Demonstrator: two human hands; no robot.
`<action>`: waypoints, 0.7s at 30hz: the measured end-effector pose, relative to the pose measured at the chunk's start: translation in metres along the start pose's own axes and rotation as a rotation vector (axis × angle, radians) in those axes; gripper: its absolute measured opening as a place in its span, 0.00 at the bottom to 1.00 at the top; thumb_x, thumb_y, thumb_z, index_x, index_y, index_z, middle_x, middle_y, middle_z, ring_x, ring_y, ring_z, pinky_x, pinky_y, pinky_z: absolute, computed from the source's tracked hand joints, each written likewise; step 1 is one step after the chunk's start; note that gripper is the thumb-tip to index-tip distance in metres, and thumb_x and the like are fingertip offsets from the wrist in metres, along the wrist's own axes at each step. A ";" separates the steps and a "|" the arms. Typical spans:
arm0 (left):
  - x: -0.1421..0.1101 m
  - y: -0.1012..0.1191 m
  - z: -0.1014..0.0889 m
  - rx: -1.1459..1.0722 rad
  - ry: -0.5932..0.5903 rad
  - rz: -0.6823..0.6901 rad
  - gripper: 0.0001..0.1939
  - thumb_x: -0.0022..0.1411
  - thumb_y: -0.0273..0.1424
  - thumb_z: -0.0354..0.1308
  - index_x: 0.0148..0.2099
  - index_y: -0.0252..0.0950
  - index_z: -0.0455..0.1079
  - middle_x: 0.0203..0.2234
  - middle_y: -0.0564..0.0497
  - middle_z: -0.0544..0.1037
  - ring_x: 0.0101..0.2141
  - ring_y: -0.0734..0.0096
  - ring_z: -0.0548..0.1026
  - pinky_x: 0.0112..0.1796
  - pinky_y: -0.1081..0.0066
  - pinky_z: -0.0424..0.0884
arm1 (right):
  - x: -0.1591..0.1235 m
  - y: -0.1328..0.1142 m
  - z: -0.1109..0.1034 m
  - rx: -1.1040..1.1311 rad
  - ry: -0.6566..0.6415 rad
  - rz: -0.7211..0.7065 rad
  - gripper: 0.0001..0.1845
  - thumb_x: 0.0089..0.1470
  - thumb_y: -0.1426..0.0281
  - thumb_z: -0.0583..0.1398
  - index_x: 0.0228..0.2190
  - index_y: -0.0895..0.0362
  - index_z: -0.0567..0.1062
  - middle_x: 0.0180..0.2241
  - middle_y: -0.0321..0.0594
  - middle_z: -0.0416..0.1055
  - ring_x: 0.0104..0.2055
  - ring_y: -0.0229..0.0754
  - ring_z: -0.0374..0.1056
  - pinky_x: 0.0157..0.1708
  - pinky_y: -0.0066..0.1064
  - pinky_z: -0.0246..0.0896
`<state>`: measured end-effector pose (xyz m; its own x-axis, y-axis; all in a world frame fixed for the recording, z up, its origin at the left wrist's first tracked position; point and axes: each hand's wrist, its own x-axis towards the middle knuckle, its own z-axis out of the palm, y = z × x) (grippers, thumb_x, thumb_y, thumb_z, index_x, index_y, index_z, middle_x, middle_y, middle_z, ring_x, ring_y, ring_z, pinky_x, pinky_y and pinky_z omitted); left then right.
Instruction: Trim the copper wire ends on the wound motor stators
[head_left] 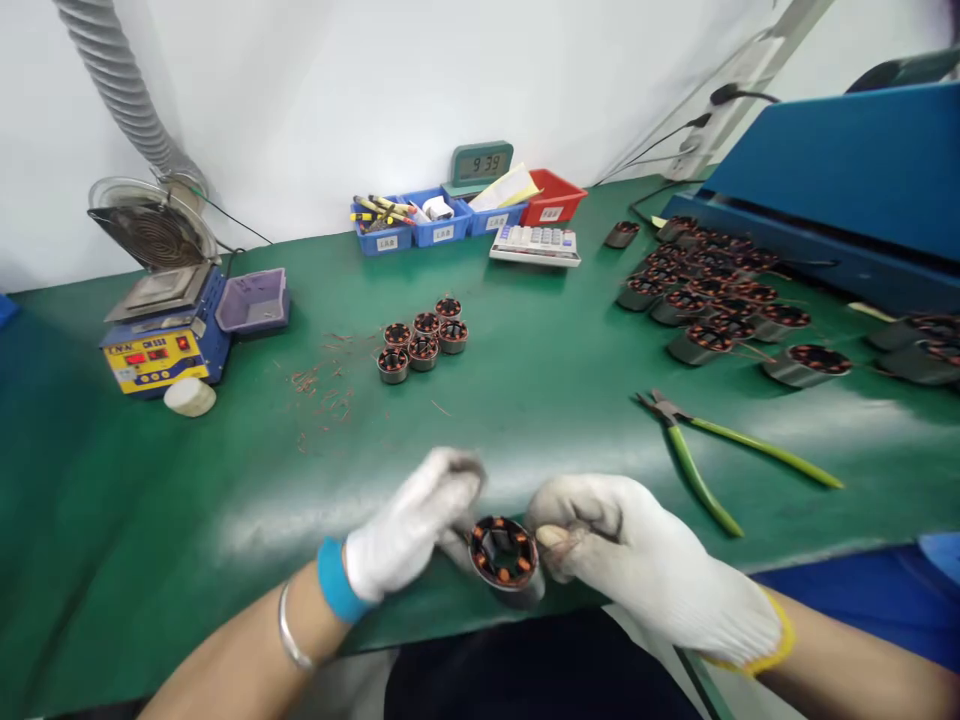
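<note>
A motor stator (504, 560) with copper windings in a grey metal ring sits near the bench's front edge, between my two hands. My left hand (420, 525), in a white glove with a blue cuff, has its fingers curled against the stator's left side and is slightly blurred. On the opposite side, my right hand (630, 560), in a white glove with a yellow cuff, is closed in a pinch at the rim, a bare fingertip showing. What lies in that pinch is too small to make out. Green-handled cutting pliers (697, 450) lie open to the right.
Several small stators (422, 350) stand mid-bench beside copper wire scraps (322, 390). More stators (709, 290) crowd the right, before a blue machine (847, 190). A solder pot (161, 345) and purple tray (255, 302) stand left; bins (442, 228) and a calculator (535, 245) are behind.
</note>
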<state>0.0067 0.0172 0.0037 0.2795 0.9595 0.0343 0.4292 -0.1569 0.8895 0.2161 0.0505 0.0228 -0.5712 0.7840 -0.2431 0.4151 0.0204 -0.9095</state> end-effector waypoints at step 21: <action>0.003 0.003 0.010 0.111 0.031 0.135 0.08 0.49 0.29 0.60 0.36 0.37 0.71 0.31 0.49 0.78 0.31 0.62 0.77 0.34 0.66 0.74 | 0.008 -0.007 0.002 -0.419 0.128 -0.018 0.12 0.52 0.59 0.57 0.26 0.52 0.76 0.25 0.40 0.77 0.26 0.44 0.69 0.26 0.33 0.60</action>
<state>0.0175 0.0173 0.0021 0.3148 0.9346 0.1653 0.4827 -0.3076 0.8200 0.2077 0.0554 0.0268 -0.4997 0.8512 -0.1605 0.6725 0.2645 -0.6912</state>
